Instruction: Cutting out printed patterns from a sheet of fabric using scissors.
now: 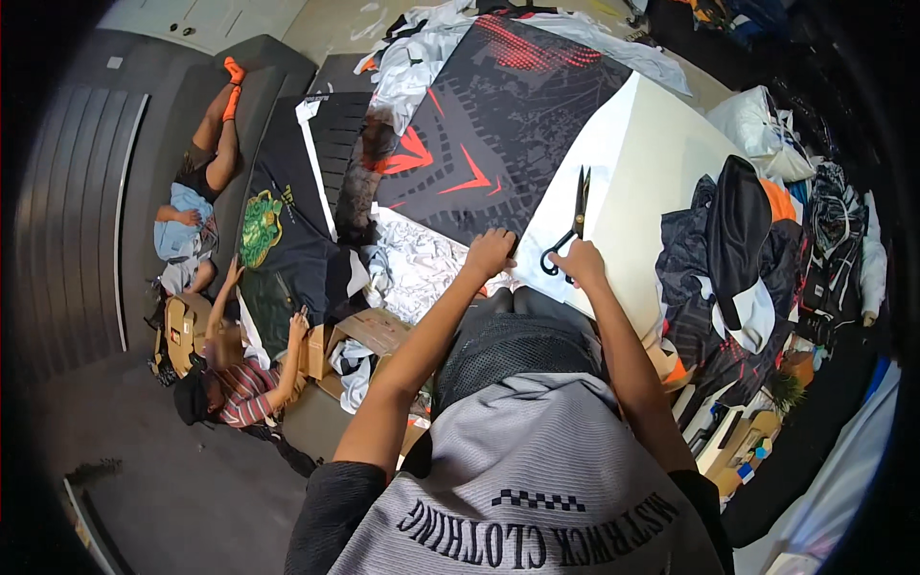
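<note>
A large black fabric panel (537, 125) with red and grey printing lies spread over a pale board in front of me. At its near edge, my left hand (491, 253) is closed with its fingers on the fabric. My right hand (582, 262) grips black-handled scissors (580, 206) by the handles. Their long dark blades point away from me and are slightly parted, above the white strip (585, 163) along the panel's right side. Part of the handles is hidden by my right hand.
Dark garments (733, 249) are heaped on the right, below a white plastic bag (762, 134). White patterned cloth (417, 264) lies left of the board. Further left, a person (251, 388) in a striped shirt handles a dark garment (287, 211); another person (192, 216) reclines on a grey sofa (264, 72).
</note>
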{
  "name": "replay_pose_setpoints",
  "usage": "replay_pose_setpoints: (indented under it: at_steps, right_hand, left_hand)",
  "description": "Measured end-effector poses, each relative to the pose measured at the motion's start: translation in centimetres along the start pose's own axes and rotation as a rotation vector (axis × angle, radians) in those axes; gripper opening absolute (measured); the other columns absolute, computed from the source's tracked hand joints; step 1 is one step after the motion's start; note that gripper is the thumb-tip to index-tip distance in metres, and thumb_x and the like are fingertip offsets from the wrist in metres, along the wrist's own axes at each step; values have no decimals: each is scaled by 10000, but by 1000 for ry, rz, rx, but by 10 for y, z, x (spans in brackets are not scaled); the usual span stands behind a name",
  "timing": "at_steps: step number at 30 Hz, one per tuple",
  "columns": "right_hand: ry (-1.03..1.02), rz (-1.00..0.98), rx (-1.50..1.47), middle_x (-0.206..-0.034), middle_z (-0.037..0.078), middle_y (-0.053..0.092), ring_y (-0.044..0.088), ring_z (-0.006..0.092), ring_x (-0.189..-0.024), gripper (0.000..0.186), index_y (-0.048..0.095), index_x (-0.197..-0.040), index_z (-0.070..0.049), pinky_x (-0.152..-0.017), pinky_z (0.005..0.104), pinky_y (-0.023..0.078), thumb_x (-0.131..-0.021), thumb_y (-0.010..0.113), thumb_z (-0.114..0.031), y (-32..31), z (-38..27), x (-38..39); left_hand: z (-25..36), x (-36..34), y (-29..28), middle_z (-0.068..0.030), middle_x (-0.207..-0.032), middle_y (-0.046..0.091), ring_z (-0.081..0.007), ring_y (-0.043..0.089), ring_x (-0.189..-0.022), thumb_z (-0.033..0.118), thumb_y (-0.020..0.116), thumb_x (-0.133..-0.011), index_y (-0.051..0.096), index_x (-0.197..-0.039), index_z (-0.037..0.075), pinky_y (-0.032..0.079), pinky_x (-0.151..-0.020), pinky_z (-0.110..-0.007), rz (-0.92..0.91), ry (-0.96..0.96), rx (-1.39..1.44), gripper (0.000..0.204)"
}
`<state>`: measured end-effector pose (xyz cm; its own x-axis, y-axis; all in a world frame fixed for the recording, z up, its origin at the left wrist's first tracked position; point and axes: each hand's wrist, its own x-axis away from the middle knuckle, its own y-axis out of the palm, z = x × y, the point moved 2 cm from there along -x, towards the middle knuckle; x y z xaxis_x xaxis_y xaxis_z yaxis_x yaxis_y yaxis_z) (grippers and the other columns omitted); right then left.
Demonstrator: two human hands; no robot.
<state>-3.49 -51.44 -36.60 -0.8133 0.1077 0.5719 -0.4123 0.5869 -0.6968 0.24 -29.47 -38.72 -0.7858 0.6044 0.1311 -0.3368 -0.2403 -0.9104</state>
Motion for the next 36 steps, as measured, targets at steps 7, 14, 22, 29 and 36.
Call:
replay_pose_setpoints:
  at_steps: [7, 14, 22, 29, 36]
  right_hand:
    - [64, -115, -87, -519, 116, 561, 486, 240, -300, 459, 582, -697, 71, -335, 324, 423, -790, 696, -363, -10, -2, 3]
    - [78, -196, -174, -503, 107, 548, 472, 225, -291, 446, 567, -680, 66, -306, 315, 398, -797, 699, -344, -25, -10, 11]
    - [105, -190, -176, -508, 106, 550, 465, 217, -291, 436, 555, -671, 62, -289, 307, 385, -795, 706, -328, -22, -5, 8]
    - [74, -169, -209, -513, 110, 556, 472, 218, -296, 388, 558, -661, 59, -303, 299, 399, -789, 690, -282, -21, -3, 10]
    - [31, -129, -225, -518, 101, 564, 488, 215, -307, 337, 563, -642, 52, -339, 313, 421, -783, 659, -239, -22, 1, 19]
  left_hand:
    - [-23, -7, -6, -98, -855, 613, -312, 589, -754, 184, 664, -786, 573, -805, 48, 472, -679, -383, -168, -10, 215, 165]
    - [-32, -4, -21, -119, -799, 640, -302, 578, -676, 140, 586, -790, 625, -819, 29, 472, -646, -381, -33, -200, 504, 121]
    - [-30, 12, -17, -130, -803, 644, -291, 582, -668, 140, 567, -808, 634, -867, 16, 475, -649, -373, -28, -266, 561, 152]
    - [-32, 38, -15, -128, -831, 643, -286, 586, -673, 118, 574, -816, 629, -892, -1, 480, -643, -368, 56, -260, 548, 152]
    - [-36, 62, -9, -122, -840, 642, -272, 588, -670, 107, 577, -816, 635, -914, 3, 481, -646, -361, 4, -285, 537, 154]
